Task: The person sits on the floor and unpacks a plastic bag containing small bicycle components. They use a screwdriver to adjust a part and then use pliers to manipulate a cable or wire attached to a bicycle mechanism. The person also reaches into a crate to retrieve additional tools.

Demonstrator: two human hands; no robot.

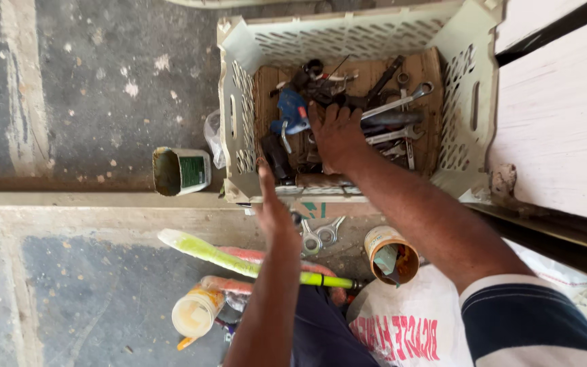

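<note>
Two hands are out in front of you, both reaching toward the crate [473, 102]. Nearest you, a white sack [409, 326] lies by your right sleeve, with a small open tin [392, 255] just beyond it. To the left, a yellow-green tube [239, 258] lies across the floor, and a capped plastic jar [195, 311] sits below it.

Your left hand [273, 207] is flat and open, fingers straight, holding nothing; its fingertips point at the crate's near rim. Just right of it, two spanners [321, 234] rest on the floor. A green-labelled can [181, 171] lies on its side left of the crate.

Your right hand [338, 136] is inside the crate, palm down, fingers spread over the tools; whether it grips anything underneath cannot be told. Around it lie wrenches [399, 105] to the right and a blue tool [292, 112] to the left, with darker tools heaped at the far wall.
</note>
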